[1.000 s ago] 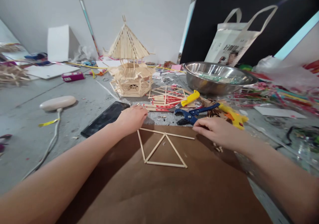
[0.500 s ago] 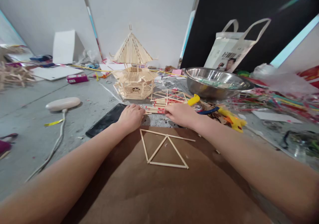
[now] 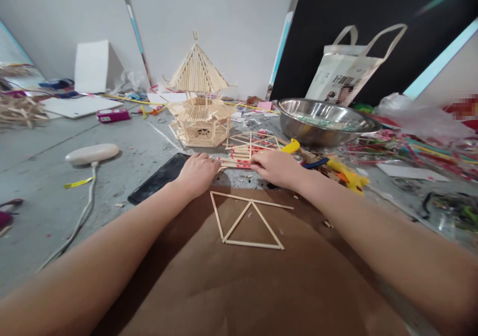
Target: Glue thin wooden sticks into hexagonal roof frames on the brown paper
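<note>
A flat frame of thin wooden sticks [image 3: 249, 221] lies on a brown sheet of paper [image 3: 239, 281] in front of me. Just beyond it, both hands reach into a pile of wooden sticks with red wrappers [image 3: 242, 158]. My left hand [image 3: 197, 172] is curled with its fingertips at the pile's left end. My right hand [image 3: 275, 168] is closed over sticks at the pile's near edge. A stick-built pagoda model [image 3: 198, 102] stands behind the pile.
A black phone [image 3: 160, 177] lies left of my left hand. A steel bowl [image 3: 324, 119], yellow and blue hand tools [image 3: 336, 169] and a white tote bag [image 3: 351, 72] are to the right. A white oval device with a cable [image 3: 91, 154] sits at left.
My right hand has moved left from the blue tool to the stick pile, meeting my left hand. The left hand has stayed almost still.
</note>
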A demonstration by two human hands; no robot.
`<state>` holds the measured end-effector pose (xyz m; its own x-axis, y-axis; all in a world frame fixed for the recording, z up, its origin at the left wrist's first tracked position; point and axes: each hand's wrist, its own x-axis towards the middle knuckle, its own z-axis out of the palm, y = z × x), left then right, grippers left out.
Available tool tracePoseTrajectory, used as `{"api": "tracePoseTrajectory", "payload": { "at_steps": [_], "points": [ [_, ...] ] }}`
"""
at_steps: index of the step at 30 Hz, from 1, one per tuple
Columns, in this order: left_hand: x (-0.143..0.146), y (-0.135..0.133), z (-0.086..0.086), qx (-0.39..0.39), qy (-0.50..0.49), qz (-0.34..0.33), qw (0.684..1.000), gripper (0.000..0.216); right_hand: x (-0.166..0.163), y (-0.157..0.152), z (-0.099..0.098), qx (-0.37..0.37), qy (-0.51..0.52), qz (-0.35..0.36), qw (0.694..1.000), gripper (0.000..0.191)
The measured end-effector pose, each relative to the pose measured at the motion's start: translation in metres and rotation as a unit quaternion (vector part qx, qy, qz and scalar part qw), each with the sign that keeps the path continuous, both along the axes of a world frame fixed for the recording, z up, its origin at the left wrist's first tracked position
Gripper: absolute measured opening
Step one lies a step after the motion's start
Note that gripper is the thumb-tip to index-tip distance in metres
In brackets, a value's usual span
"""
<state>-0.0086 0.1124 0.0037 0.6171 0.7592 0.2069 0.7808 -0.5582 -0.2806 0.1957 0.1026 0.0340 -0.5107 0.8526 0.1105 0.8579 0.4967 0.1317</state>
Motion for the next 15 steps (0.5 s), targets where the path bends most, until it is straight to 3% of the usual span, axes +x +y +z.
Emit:
{"api": "tracePoseTrajectory", "payload": {
  "at_steps": [5,8,10,12,15],
  "points": [
    [0.008,-0.009,0.008,-0.01,-0.036,-0.008,0.999,0.022,0.029,-0.025,0.001,-0.015,0.072,-0.012,0.997,0.021],
    [0.018,-0.019,0.017,-0.061,-0.157,-0.03,0.985,0.023,0.042,-0.042,-0.003,-0.022,0.173,-0.009,0.985,0.022],
    [0.027,-0.031,0.024,-0.125,-0.256,-0.05,0.957,0.023,0.047,-0.053,-0.006,-0.059,0.27,-0.032,0.961,0.023],
    [0.038,-0.044,0.029,-0.216,-0.32,-0.041,0.921,0.024,0.049,-0.062,-0.007,-0.153,0.395,-0.068,0.903,0.024],
    [0.054,-0.061,0.032,-0.381,-0.382,-0.017,0.842,0.026,0.049,-0.072,-0.01,-0.296,0.545,-0.093,0.779,0.023]
  ]
}}
